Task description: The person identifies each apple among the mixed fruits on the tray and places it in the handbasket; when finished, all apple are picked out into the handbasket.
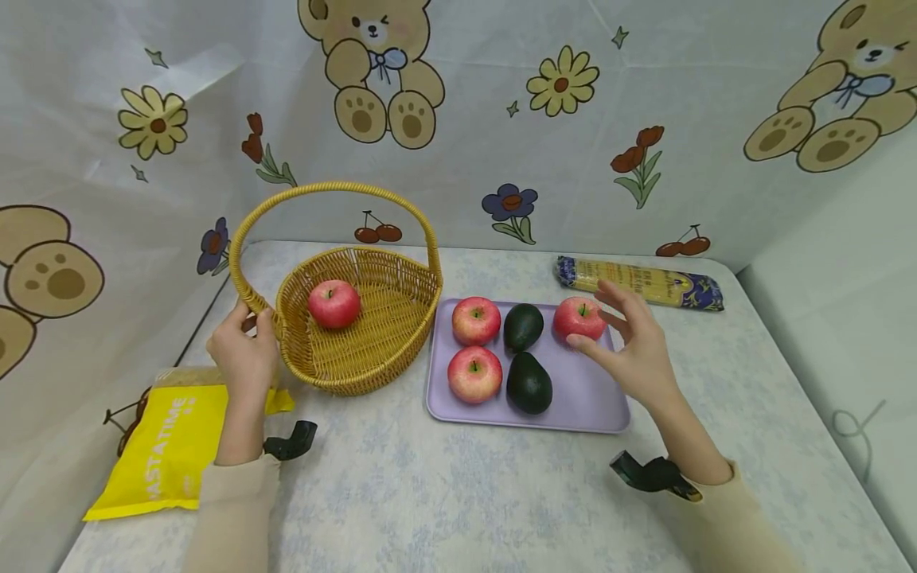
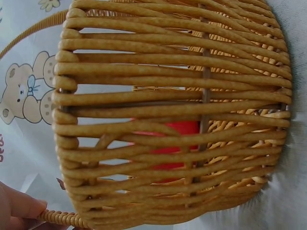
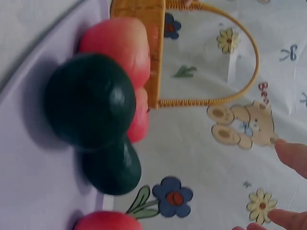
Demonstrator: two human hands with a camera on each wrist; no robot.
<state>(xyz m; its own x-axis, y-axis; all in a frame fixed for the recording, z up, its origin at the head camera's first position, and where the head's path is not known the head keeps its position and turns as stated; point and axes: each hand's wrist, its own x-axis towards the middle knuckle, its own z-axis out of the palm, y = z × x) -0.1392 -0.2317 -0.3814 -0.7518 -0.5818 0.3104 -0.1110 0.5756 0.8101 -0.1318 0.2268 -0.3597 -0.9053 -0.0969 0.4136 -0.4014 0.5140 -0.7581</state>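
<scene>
Basket (image 1: 387,318), just the one, is sitting left of the tray (image 1: 587,402), and your left hand (image 1: 246,346) has its handle (image 1: 344,187) pinched low on the left side. There's one apple (image 1: 334,304) in there, toward the left wall; your left wrist view catches its red through the weave.

Your tray's got five pieces on it: three apples (image 1: 474,374) and two avocados (image 1: 529,383). Two of those apples line up along the left part, one behind the other, with the avocados right next to them in their own row. The third one's over by the far right corner. So you're at four apples total, counting the basket.

Your right hand (image 1: 637,350) is by that corner apple, thumb and fingers spread wide and not gripping anything. Can't tell if the thumb's actually touching it.

Also on your surface (image 1: 401,493): one yellow bag (image 1: 165,446) beside your left forearm, and one long yellow-and-blue pack (image 1: 645,282) lying behind the tray on the right. Backdrop's a cloth (image 1: 466,159) printed with bears and flowers.
</scene>
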